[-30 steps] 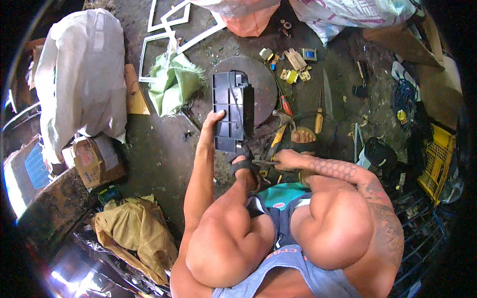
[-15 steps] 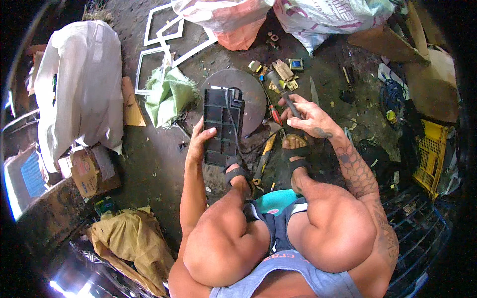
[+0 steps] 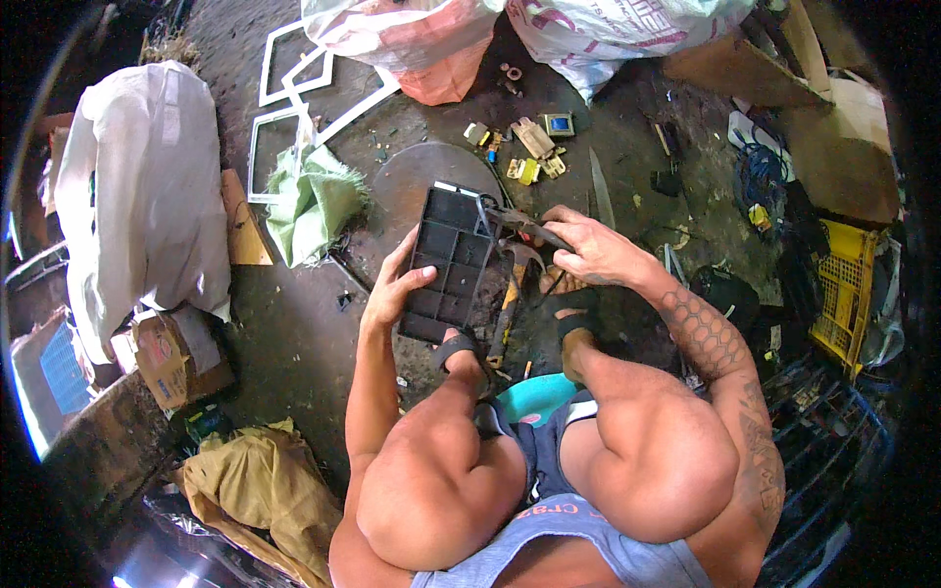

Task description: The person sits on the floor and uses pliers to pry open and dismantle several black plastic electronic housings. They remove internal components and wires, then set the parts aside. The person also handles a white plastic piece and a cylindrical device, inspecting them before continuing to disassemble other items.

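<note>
In the head view, the black plastic box (image 3: 446, 265) is at the middle, just beyond the left foot (image 3: 457, 348), and it partly covers the round plate (image 3: 392, 176) on the floor. The left hand (image 3: 394, 284) is half curled around its left edge, with the thumb on the upper face. The right hand (image 3: 588, 247) is wrapped around a dark tool (image 3: 529, 227). Half a second ago this tool was apart from the box; now its head is at the far right corner, so both hands are engaged with one thing. Whether it grips there, I cannot tell. Printed letters show on the far sack (image 3: 627, 34), the left carton (image 3: 162, 358) and the grey shirt (image 3: 559, 519).
</note>
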Tool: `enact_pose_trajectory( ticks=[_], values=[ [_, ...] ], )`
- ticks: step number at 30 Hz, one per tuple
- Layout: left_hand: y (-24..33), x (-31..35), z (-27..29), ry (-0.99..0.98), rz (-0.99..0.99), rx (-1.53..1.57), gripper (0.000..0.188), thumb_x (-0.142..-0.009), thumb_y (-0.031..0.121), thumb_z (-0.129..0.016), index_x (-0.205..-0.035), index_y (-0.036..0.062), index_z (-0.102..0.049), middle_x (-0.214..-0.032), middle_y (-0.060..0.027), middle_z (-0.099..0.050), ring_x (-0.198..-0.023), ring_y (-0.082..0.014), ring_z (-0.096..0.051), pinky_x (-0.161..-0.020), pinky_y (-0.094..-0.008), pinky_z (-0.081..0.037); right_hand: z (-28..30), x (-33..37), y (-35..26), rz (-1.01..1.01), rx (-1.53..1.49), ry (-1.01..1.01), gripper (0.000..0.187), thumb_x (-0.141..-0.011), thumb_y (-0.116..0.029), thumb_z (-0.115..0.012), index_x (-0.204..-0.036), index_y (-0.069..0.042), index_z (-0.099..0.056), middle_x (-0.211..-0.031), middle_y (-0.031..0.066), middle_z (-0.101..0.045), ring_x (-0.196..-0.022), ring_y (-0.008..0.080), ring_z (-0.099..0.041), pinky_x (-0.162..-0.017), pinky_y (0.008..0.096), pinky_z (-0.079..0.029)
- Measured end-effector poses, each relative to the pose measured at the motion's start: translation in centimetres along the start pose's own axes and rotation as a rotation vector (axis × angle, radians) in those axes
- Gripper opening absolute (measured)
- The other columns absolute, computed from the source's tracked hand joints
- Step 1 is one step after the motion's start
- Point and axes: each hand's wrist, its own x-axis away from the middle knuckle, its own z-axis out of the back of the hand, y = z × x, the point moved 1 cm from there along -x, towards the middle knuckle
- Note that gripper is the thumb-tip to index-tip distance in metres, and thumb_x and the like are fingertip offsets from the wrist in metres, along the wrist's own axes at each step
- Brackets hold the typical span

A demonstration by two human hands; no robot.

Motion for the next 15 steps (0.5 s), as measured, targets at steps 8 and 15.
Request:
enact_pose_trajectory(
  ticks=[8, 15],
  values=[
    [-0.4, -0.7, -0.9, 0.082, 0.112, -0.220, 0.067, -0.077, 0.014, -0.066, -0.137, -0.0002, -0.040, -0.118, -0.0098, -0.058, -0.106, -0.0184, -0.054, -0.095, -0.0310, -0.041, -1.9, 1.0, -1.5, -0.143, -0.060, 0.044, 0.022, -0.076, -0.005, -0.048, -0.095, 0.003, -0.055, -0.091, 0.0243, -0.055, -0.093, 0.0407, -0.057, -0.081, 0.0497, -0.046],
    [-0.7, 0.5, 0.9, -0.004, -0.123, -0.263, 0.092, -0.048, 0.022, -0.092, -0.125, -0.0056, -0.050, -0.111, -0.0079, -0.062, -0.100, -0.0168, -0.058, -0.093, -0.0311, -0.044, -0.3, 3.4, -4.7, -0.159, -0.405, -0.086, 0.012, -0.075, -0.009, -0.050, -0.081, 0.001, -0.054, -0.078, 0.0145, -0.053, -0.074, 0.0281, -0.058, -0.066, 0.0395, -0.047]
  ],
)
